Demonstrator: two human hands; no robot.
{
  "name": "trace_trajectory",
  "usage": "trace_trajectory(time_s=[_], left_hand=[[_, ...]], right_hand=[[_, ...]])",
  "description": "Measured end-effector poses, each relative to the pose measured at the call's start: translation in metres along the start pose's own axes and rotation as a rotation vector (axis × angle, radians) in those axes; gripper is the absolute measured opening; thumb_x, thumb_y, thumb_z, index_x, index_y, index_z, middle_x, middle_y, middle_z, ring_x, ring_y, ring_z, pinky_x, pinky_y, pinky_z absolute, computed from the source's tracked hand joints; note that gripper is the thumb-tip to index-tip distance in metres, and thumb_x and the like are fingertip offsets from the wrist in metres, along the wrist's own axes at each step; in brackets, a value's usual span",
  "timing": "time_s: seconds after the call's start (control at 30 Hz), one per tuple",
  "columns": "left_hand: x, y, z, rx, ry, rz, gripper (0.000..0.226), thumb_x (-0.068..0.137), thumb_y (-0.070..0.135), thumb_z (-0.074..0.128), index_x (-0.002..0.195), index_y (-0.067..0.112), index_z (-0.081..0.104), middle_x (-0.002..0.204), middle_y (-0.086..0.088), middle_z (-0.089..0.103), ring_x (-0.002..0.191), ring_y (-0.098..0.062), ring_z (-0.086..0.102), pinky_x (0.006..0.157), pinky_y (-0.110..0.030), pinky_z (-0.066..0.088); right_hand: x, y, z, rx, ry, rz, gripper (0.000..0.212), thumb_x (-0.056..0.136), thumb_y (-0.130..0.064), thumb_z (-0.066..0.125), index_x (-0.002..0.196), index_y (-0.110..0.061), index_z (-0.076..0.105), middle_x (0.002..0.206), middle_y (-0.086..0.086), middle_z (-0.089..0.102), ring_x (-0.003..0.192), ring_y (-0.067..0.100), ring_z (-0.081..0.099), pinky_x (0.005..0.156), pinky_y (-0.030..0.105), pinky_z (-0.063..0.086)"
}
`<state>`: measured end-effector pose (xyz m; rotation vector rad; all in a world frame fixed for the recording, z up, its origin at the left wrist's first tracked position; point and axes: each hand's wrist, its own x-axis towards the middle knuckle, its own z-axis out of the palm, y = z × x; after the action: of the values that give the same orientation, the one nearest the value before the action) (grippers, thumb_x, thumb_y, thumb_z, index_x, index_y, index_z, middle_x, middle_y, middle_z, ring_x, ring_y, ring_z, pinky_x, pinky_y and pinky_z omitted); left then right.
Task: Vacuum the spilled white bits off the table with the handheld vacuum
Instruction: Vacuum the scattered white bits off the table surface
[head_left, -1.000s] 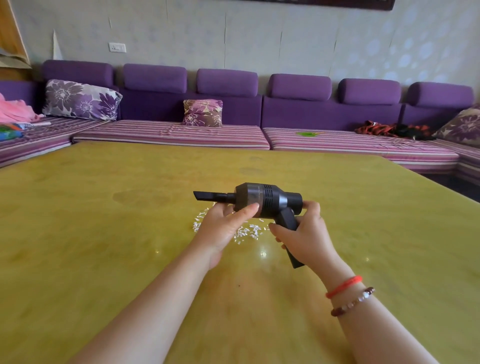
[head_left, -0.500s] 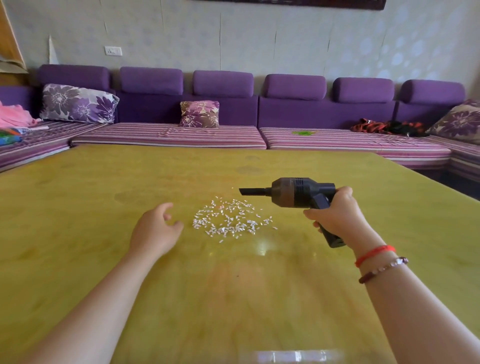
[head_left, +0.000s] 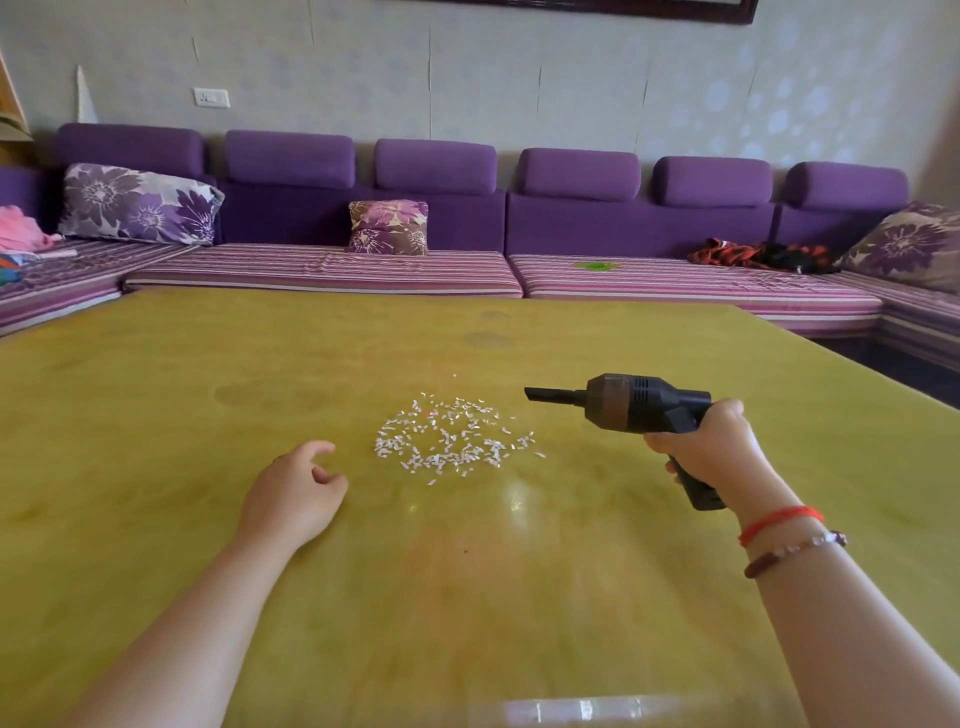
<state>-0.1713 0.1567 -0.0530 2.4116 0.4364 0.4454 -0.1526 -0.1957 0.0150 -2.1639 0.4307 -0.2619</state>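
Note:
A patch of small white bits (head_left: 449, 439) lies scattered on the yellow-green table (head_left: 156, 395), near its middle. My right hand (head_left: 714, 444) grips the handle of a black handheld vacuum (head_left: 636, 402), held above the table to the right of the bits. Its narrow nozzle points left, level, just past the patch's upper right edge. My left hand (head_left: 296, 491) rests on the table left of the bits, fingers loosely curled and holding nothing.
A purple sectional sofa (head_left: 571, 228) with striped seats wraps around the far and side edges of the table. Flowered cushions (head_left: 389, 226) and some clothes (head_left: 758, 254) lie on it. The table's right edge runs diagonally near my right arm.
My left hand let go of the vacuum body and dropped to the table left of the bits. My right hand carried the vacuum to the right, uncovering the patch.

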Motion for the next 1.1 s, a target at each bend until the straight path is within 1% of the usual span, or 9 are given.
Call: trace_trajectory(time_s=[0.1,0.23,0.33,0.4,0.5,0.6,0.77,0.9,1.1], left_hand=[[-0.0002,-0.0008,0.0001,0.003,-0.008,0.006,0.038,0.082,0.016,0.057,0.119,0.02,0.058,0.081,0.004,0.059,0.078,-0.023,0.052,0.069,-0.03,0.039],[0.0001,0.0007,0.0,0.009,-0.014,0.012,0.038,0.082,0.016,0.057,0.119,0.02,0.058,0.083,0.003,0.061,0.08,-0.023,0.052,0.07,-0.03,0.038],[-0.0005,0.001,-0.0004,0.012,-0.018,0.015,0.038,0.082,0.015,0.056,0.119,0.02,0.058,0.085,0.002,0.061,0.08,-0.023,0.053,0.07,-0.03,0.038],[-0.0008,0.0008,-0.0006,0.015,-0.019,0.018,0.038,0.082,0.015,0.056,0.12,0.02,0.058,0.085,0.002,0.061,0.08,-0.023,0.052,0.069,-0.03,0.038],[-0.0011,0.0009,-0.0009,0.022,-0.018,0.02,0.038,0.082,0.016,0.056,0.12,0.02,0.058,0.087,0.002,0.062,0.08,-0.023,0.053,0.07,-0.03,0.039],[-0.001,0.0007,-0.0009,0.028,-0.015,0.023,0.038,0.082,0.016,0.057,0.12,0.02,0.058,0.089,0.002,0.062,0.08,-0.023,0.053,0.07,-0.029,0.039],[0.0001,-0.0002,-0.0004,0.028,-0.015,0.025,0.038,0.082,0.016,0.057,0.12,0.02,0.057,0.088,0.002,0.062,0.08,-0.023,0.053,0.069,-0.029,0.038],[0.0009,-0.0012,0.0003,0.028,-0.011,0.028,0.039,0.082,0.017,0.057,0.12,0.021,0.057,0.087,0.003,0.061,0.079,-0.022,0.053,0.068,-0.029,0.037],[0.0016,-0.0016,0.0014,0.027,-0.006,0.034,0.037,0.082,0.016,0.057,0.119,0.021,0.058,0.078,0.008,0.056,0.081,-0.021,0.052,0.07,-0.029,0.038]], right_hand=[[0.0001,0.0038,0.0011,0.0,-0.004,0.017,0.048,0.077,-0.01,0.07,0.099,-0.008,0.028,0.076,0.009,0.052,0.071,0.032,0.063,0.075,0.051,0.055],[0.0006,0.0057,0.0043,-0.002,-0.016,0.029,0.048,0.077,-0.011,0.071,0.1,-0.008,0.029,0.077,0.009,0.053,0.078,0.035,0.065,0.077,0.053,0.054],[0.0013,0.0069,0.0049,-0.008,-0.015,0.032,0.048,0.077,-0.011,0.07,0.1,-0.009,0.028,0.086,0.013,0.055,0.081,0.036,0.066,0.077,0.053,0.054],[0.002,0.0077,0.0045,-0.012,-0.006,0.029,0.047,0.077,-0.011,0.07,0.1,-0.009,0.028,0.091,0.015,0.056,0.079,0.035,0.065,0.077,0.052,0.055],[0.0036,0.0084,0.0043,-0.018,0.005,0.021,0.047,0.078,-0.011,0.07,0.1,-0.009,0.028,0.092,0.016,0.056,0.076,0.034,0.065,0.076,0.052,0.055],[0.0045,0.0091,0.0043,-0.029,0.013,0.021,0.047,0.077,-0.012,0.07,0.099,-0.009,0.028,0.093,0.017,0.057,0.08,0.036,0.065,0.077,0.053,0.054],[0.0045,0.0097,0.0054,-0.034,0.021,0.023,0.048,0.078,-0.013,0.07,0.101,-0.009,0.028,0.101,0.021,0.058,0.086,0.039,0.064,0.077,0.054,0.054],[0.0048,0.0097,0.0058,-0.035,0.026,0.024,0.048,0.078,-0.013,0.069,0.101,-0.01,0.027,0.101,0.02,0.057,0.086,0.039,0.064,0.077,0.055,0.054],[0.0049,0.0107,0.0062,-0.062,0.062,-0.006,0.044,0.08,-0.015,0.066,0.1,-0.008,0.028,0.098,0.02,0.058,0.083,0.038,0.064,0.074,0.053,0.054]])
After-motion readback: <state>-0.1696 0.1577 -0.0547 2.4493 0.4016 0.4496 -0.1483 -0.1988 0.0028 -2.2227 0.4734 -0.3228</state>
